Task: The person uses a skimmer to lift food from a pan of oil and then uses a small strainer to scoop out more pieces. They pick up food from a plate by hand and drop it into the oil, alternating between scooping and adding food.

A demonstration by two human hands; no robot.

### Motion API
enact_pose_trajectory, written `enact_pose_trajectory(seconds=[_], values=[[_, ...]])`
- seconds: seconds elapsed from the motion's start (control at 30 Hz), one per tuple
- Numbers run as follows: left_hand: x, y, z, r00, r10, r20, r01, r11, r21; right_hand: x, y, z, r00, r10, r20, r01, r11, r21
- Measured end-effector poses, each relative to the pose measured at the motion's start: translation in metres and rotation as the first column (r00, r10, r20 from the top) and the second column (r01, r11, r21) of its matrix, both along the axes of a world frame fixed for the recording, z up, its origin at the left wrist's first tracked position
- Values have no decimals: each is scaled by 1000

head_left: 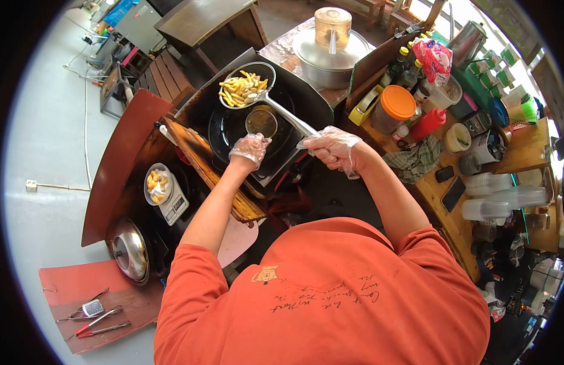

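Observation:
My right hand (pixel 334 149), in a clear plastic glove, is wrapped round the long metal handle of a skimmer (pixel 290 114). Yellow fries (pixel 242 89) fill the skimmer's bowl, which is raised over a dark wok (pixel 221 131). My left hand (pixel 250 150), also gloved, is closed at the near side of the wok. Just beyond its fingers is a small round strainer or ladle (pixel 261 122), low over the wok; its handle is mostly hidden by the hand.
At left, a kitchen scale (pixel 174 208) bears a bowl of food (pixel 158 185), near a lidded pan (pixel 130 250) and tongs (pixel 99 322). A lidded pot (pixel 330 67) stands behind the wok. Bottles, an orange-lidded jar (pixel 396 106) and plastic containers (pixel 486 207) crowd the right counter.

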State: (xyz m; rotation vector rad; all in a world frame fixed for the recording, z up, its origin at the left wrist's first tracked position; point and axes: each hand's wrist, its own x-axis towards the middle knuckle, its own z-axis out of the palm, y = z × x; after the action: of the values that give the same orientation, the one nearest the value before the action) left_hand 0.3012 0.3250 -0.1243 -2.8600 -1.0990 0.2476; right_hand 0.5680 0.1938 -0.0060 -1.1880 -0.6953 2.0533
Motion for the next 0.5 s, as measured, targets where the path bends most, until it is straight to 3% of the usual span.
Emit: enact_pose_trajectory(seconds=[0.23,0.3,0.33,0.4,0.5], values=[[19,1,17,992,27,-125,-25,999,22,2,-1,-2,1000,-6,-12,6,1000,3],[21,3,26,981,169,-100,-172,985,-20,3,-2,-4,1000,-18,-13,18,1000,7],[9,13,13,1000,-4,-11,5,997,81,3,-2,-5,1000,-9,-8,9,1000,3],[5,29,0,959,276,58,-274,961,-47,4,-2,-5,1000,-3,-2,3,1000,1],[-3,46,-7,958,284,-45,-286,956,-70,5,-3,-1,1000,-19,-11,20,1000,13]])
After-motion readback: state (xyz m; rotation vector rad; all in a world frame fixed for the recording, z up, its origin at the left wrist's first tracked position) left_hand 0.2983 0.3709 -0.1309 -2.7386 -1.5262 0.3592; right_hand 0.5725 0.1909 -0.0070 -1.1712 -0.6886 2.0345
